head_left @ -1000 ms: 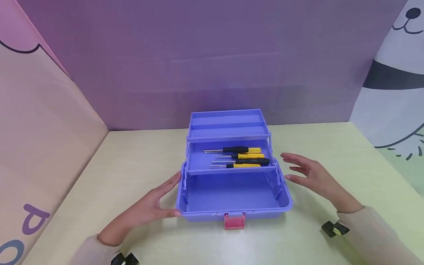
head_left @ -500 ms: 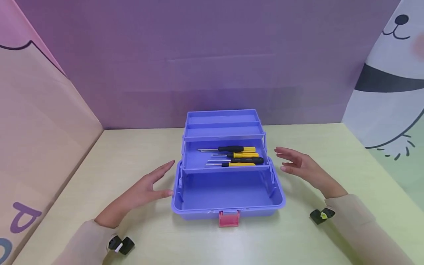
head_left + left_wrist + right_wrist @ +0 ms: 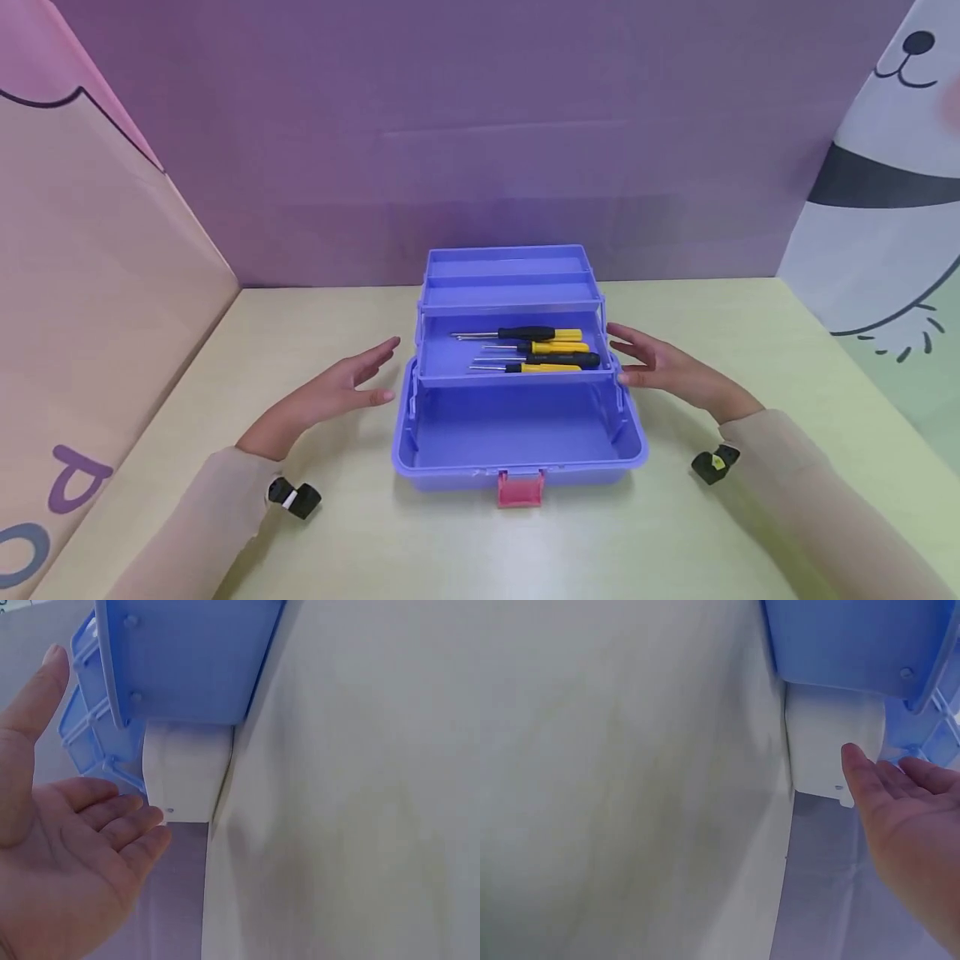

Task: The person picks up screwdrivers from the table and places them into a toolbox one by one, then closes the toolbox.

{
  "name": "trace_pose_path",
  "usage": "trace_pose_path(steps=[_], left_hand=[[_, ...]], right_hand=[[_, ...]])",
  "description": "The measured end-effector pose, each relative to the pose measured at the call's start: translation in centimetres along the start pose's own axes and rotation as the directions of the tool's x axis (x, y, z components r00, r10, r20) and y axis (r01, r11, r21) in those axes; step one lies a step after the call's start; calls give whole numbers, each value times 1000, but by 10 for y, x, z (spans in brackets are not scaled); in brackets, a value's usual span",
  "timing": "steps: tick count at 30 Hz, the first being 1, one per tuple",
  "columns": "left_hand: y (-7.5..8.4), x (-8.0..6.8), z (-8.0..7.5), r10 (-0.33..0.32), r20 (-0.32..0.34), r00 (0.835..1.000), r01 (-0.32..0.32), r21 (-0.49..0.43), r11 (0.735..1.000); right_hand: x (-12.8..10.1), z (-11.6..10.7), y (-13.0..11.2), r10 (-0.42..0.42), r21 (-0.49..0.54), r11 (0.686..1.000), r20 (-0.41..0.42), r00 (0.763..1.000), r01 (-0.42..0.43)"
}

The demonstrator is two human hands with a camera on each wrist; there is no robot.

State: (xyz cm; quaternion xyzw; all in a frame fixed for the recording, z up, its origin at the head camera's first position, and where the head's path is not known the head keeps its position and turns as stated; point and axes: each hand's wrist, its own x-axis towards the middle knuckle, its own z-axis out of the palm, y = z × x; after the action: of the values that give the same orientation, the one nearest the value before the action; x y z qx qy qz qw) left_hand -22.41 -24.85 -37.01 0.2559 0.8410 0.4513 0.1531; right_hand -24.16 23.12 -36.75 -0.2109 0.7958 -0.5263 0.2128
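Observation:
A purple-blue toolbox [image 3: 450, 479] stands unfolded on the table, a pink latch [image 3: 520, 492] hanging at its front. Several screwdrivers with black and yellow handles [image 3: 551, 334] lie in its middle tray [image 3: 442, 357]; the upper tray [image 3: 513, 292] and the deep bottom hold nothing visible. To the left of the box my left hand [image 3: 333, 396] hovers with fingers extended and thumb apart, a gap showing between it and the box. My right hand [image 3: 667, 365] is at the right side, fingertips beside the middle tray's end and thumb at the rim; whether they touch cannot be told.
The pale wooden table [image 3: 322, 542] surrounds the box. A purple wall panel [image 3: 510, 142] rises behind, with printed panels at left and right. Both wrist views show a white part [image 3: 187, 772] behind the blue box.
My left hand has let go of the toolbox's left side and moved away and forward. My right hand has come closer to the right side. The screwdrivers stay in the tray.

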Motion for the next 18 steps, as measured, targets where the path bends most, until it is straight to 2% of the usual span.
trace_pose_path(steps=[6, 13, 18], left_hand=[[-2, 10, -8, -45, 55, 997, 47, -45, 998], [-4, 18, -10, -17, 88, 996, 25, -90, 996], [-7, 19, -9, -8, 100, 995, 21, -131, 991]], right_hand=[[10, -3, 2, 1, 9, 1000, 28, 1000, -1], [12, -4, 2, -5, 56, 998, 113, 994, -1], [18, -5, -2, 3, 51, 999, 163, 987, -12]])
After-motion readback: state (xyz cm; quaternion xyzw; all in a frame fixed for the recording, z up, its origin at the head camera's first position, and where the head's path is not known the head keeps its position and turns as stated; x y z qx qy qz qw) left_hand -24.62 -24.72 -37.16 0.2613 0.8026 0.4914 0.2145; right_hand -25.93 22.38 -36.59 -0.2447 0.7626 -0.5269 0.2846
